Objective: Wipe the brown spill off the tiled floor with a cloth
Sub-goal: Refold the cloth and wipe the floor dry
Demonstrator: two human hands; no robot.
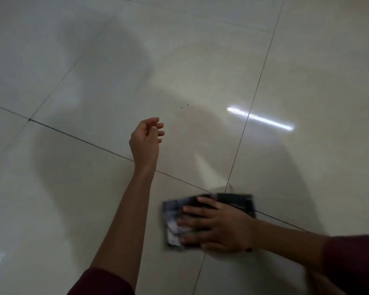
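My right hand (217, 225) lies flat on a folded grey and black cloth (241, 202), pressing it onto the tiled floor (94, 71) where two grout lines cross. The cloth looks blurred. My left hand (146, 138) hovers above the floor to the upper left of the cloth, fingers loosely curled and holding nothing. A few tiny dark specks (182, 107) sit on the tile beyond my left hand. No larger brown spill shows on the tiles.
Glossy cream tiles with dark grout lines fill the view. A bright strip of reflected light (260, 118) lies to the right of the specks. Soft shadows of my arms and body fall over the floor.
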